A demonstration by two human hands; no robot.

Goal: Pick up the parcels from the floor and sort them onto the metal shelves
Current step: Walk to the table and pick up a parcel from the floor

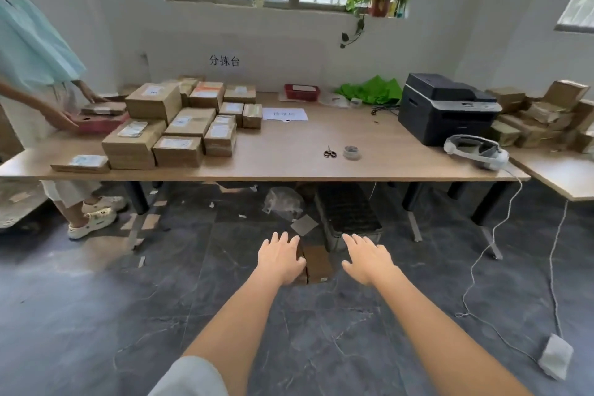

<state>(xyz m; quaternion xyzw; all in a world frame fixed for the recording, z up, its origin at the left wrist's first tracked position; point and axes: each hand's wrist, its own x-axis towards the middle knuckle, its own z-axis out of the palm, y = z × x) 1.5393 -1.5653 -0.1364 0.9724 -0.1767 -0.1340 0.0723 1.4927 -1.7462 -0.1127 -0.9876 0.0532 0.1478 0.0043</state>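
A brown cardboard parcel [316, 262] lies on the dark tiled floor in front of the table, partly hidden by my hands. My left hand [281, 259] hovers over its left side, fingers spread and holding nothing. My right hand [366, 262] is stretched out just right of the parcel, open as well. Whether either hand touches the parcel I cannot tell. No metal shelves are in view.
A long wooden table [289, 167] carries several labelled boxes [180, 125], scissors [329, 152], a tape roll [351, 152], a printer [443, 108] and a headset [475, 151]. A black crate [347, 212] sits under it. A person [41, 90] stands at the left. A white cable [475, 270] trails on the right floor.
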